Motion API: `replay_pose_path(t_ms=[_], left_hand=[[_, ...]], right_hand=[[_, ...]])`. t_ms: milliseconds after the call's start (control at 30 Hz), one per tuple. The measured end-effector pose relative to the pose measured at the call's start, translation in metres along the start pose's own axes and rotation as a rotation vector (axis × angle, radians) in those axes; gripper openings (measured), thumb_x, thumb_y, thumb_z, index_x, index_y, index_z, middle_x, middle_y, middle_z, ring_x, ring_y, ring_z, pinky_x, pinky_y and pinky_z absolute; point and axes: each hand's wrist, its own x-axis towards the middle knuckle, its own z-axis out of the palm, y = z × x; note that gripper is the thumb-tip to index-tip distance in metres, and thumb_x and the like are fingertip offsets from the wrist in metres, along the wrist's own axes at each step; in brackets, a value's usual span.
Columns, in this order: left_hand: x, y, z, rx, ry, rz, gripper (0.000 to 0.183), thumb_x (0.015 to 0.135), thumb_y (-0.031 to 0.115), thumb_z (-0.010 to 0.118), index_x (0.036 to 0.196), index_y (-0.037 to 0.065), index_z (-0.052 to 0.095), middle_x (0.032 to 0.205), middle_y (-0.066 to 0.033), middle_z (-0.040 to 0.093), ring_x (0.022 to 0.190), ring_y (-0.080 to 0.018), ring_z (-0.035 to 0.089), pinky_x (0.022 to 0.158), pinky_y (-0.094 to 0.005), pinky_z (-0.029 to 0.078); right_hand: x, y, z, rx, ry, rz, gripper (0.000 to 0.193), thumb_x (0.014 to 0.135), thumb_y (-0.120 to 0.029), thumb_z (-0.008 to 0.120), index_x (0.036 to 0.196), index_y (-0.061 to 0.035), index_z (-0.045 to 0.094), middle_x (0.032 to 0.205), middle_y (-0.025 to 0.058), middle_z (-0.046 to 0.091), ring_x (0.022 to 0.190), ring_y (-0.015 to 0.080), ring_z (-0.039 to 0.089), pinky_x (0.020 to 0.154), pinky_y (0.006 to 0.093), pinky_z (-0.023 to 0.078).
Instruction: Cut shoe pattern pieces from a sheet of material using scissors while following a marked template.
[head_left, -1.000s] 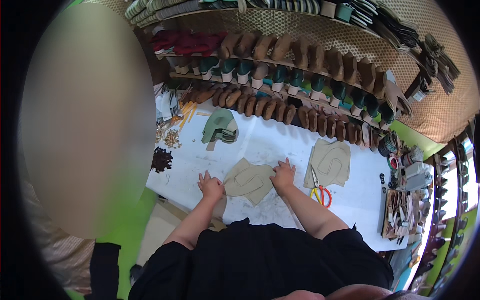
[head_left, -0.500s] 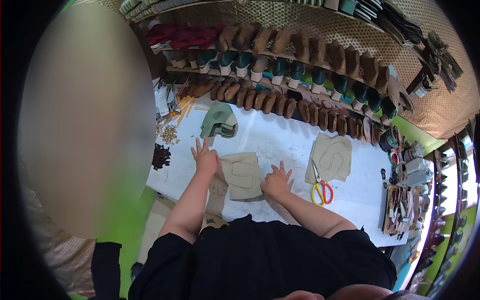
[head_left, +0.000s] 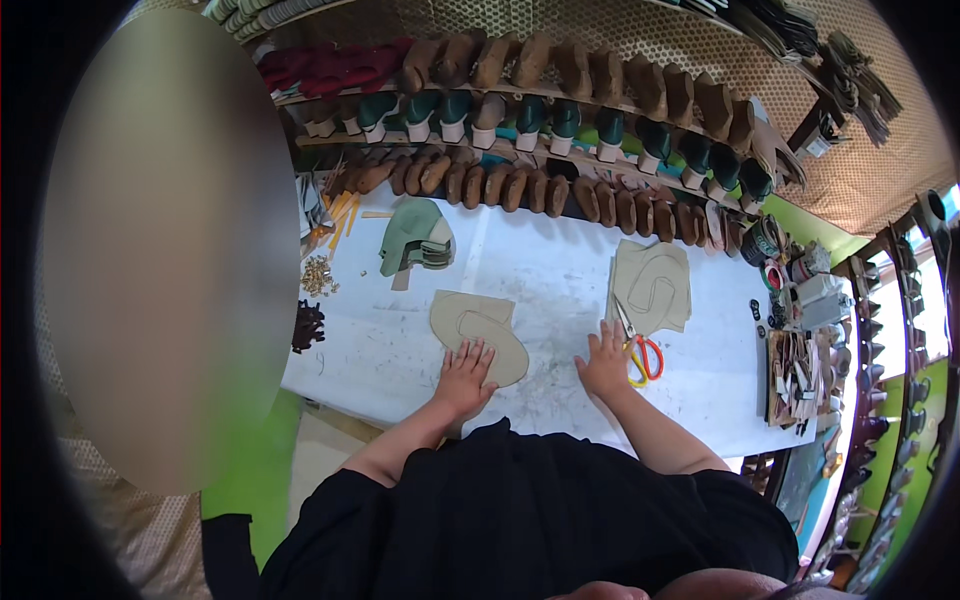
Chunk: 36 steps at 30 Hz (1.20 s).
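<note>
A tan sheet (head_left: 476, 330) with a traced curved outline lies on the white worktable (head_left: 560, 290). My left hand (head_left: 464, 375) rests flat on the near edge of that sheet, fingers spread. My right hand (head_left: 605, 362) lies open on the table, its fingers touching the scissors (head_left: 638, 348) with orange and yellow handles. Just beyond the scissors sits a stack of tan sheets (head_left: 652, 288) with a similar traced outline.
A pile of green cut pieces (head_left: 415, 238) lies at the far left of the table, with small brass bits (head_left: 319, 275) and dark scraps (head_left: 308, 325) near the left edge. Shelves of shoe lasts (head_left: 560, 130) run behind. Tape rolls and tools (head_left: 795, 310) crowd the right end.
The tan sheet has been shifted and turned, now lying under my left hand only. My right hand left the sheet and moved right to the scissors.
</note>
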Motion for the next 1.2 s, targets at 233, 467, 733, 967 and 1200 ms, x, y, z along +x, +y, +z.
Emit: replay_pose_path(t_ms=[233,467,733,967,1200], left_hand=[[-0.004,0.001,0.003,0.03,0.05,-0.041,0.076,0.088,0.051,0.056,0.153,0.02,0.033,0.163,-0.0098,0.02,0.151,-0.0326,0.015,0.118,-0.0596,0.012],[0.008,0.024,0.002,0.024,-0.013,-0.031,0.079,0.087,0.054,0.059,0.154,0.021,0.032,0.164,-0.0093,0.018,0.151,-0.0322,0.014,0.118,-0.0588,0.011],[0.025,0.011,0.024,-0.002,0.083,0.233,0.063,0.091,0.04,0.061,0.145,0.011,0.045,0.155,-0.0104,0.039,0.143,-0.0305,0.036,0.115,-0.0469,0.03],[0.011,0.022,0.042,-0.022,0.235,0.223,0.055,0.089,0.033,0.065,0.137,0.009,0.053,0.15,-0.01,0.046,0.138,-0.0322,0.042,0.113,-0.0484,0.034],[0.005,0.023,0.051,0.078,0.383,0.308,0.034,0.085,0.022,0.068,0.117,0.01,0.066,0.129,-0.0046,0.064,0.119,-0.0251,0.06,0.097,-0.0392,0.049]], right_hand=[[-0.025,0.059,0.004,-0.073,0.069,0.155,0.065,0.087,-0.043,0.064,0.137,-0.0033,0.049,0.152,0.0151,0.038,0.148,0.0366,0.02,0.113,0.0712,0.004],[-0.044,0.084,-0.027,-0.035,-0.036,0.274,0.072,0.085,-0.042,0.068,0.143,-0.0067,0.042,0.139,0.0118,0.049,0.135,0.0294,0.039,0.115,0.0677,0.004],[-0.027,0.092,-0.026,-0.076,-0.093,0.227,0.078,0.083,-0.047,0.069,0.145,-0.0072,0.041,0.124,0.0148,0.062,0.121,0.0311,0.054,0.112,0.0571,0.022],[-0.009,0.09,-0.041,-0.086,-0.203,0.238,0.075,0.084,-0.045,0.069,0.145,-0.0103,0.041,0.114,0.0114,0.066,0.11,0.0292,0.061,0.095,0.0506,0.036],[-0.001,0.097,-0.038,-0.065,-0.175,0.177,0.06,0.081,-0.044,0.072,0.126,-0.0085,0.053,0.099,0.0126,0.069,0.099,0.0299,0.066,0.09,0.0487,0.042]])
